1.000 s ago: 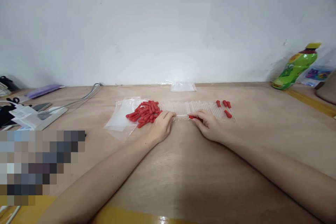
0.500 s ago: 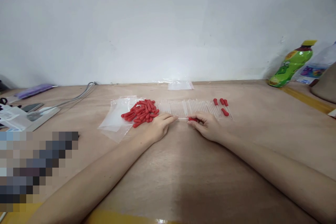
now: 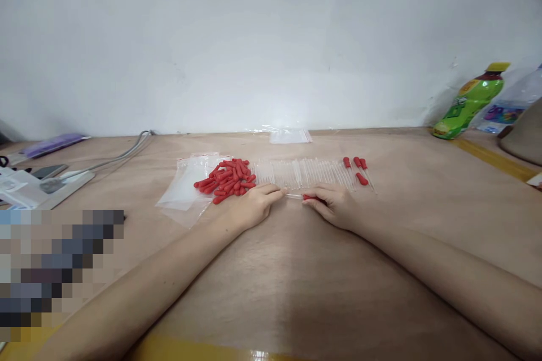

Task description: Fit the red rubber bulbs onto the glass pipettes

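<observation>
My left hand (image 3: 262,203) is closed in a pinch on a thin clear dropper tube (image 3: 294,196). Opposite it, my right hand (image 3: 334,206) grips a red rubber bulb (image 3: 311,198), which meets the tube's right end; how deep the tube sits inside cannot be made out. Just beyond both hands lies a row of clear glass tubes (image 3: 305,172). Left of the row is a pile of loose red rubber bulbs (image 3: 231,180), partly on a clear plastic bag (image 3: 182,183). At the row's right end, several red bulbs (image 3: 356,162) lie, some on tubes.
A small clear bag (image 3: 290,136) lies against the wall. A green bottle (image 3: 472,102) and a clear bottle (image 3: 512,104) lean at the far right. On the left are a purple packet (image 3: 55,145), a grey cable (image 3: 122,157) and a white box-like item (image 3: 21,186).
The tube and bulb between my hands have shifted slightly toward me, and the tube now tilts a little. My right fingers have closed further around the bulb.
</observation>
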The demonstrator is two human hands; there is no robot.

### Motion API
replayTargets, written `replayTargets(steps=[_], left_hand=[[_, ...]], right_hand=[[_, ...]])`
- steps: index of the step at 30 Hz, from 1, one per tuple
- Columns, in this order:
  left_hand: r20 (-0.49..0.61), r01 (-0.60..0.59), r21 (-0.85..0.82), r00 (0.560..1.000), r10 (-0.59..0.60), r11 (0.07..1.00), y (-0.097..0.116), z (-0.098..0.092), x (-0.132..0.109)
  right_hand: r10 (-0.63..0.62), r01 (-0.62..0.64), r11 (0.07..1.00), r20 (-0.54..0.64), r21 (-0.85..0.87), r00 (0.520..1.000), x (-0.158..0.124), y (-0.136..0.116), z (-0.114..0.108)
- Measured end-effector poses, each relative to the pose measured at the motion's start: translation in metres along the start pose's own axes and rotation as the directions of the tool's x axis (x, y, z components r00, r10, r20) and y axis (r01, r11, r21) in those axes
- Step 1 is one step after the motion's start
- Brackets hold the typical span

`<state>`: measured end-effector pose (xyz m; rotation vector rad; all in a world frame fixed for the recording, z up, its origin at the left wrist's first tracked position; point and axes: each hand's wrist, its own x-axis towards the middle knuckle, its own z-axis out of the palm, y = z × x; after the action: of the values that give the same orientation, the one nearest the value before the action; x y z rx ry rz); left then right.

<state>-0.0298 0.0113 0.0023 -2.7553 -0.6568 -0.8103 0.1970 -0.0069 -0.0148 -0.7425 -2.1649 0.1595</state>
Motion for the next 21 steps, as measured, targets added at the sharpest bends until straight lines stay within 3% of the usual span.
replayTargets(steps=[5, 12, 16, 21], left_hand=[[0.11, -0.018, 0.103, 0.994, 0.007, 0.995, 0.0027, -0.0013, -0.0004], [-0.066, 0.114, 0.024, 0.992, -0.112, 0.993, 0.0004, 0.0047, -0.0027], [-0.059, 0.226, 0.009, 0.972, -0.226, 0.974, 0.0019, 0.0026, -0.0001], [-0.088, 0.193, -0.046, 0.976, -0.197, 0.98, 0.0036, 0.002, 0.001]], right_hand=[[-0.027, 0.033, 0.993, 0.056, -0.112, 0.998, -0.0023, 0.0025, 0.0015], [0.071, -0.072, 0.992, -0.01, -0.103, 0.997, 0.0034, 0.0018, -0.005], [0.159, -0.158, 0.982, -0.001, -0.101, 0.987, 0.0045, 0.0015, -0.0061], [0.136, -0.134, 0.99, 0.034, -0.049, 0.99, 0.0048, 0.0023, -0.0047]])
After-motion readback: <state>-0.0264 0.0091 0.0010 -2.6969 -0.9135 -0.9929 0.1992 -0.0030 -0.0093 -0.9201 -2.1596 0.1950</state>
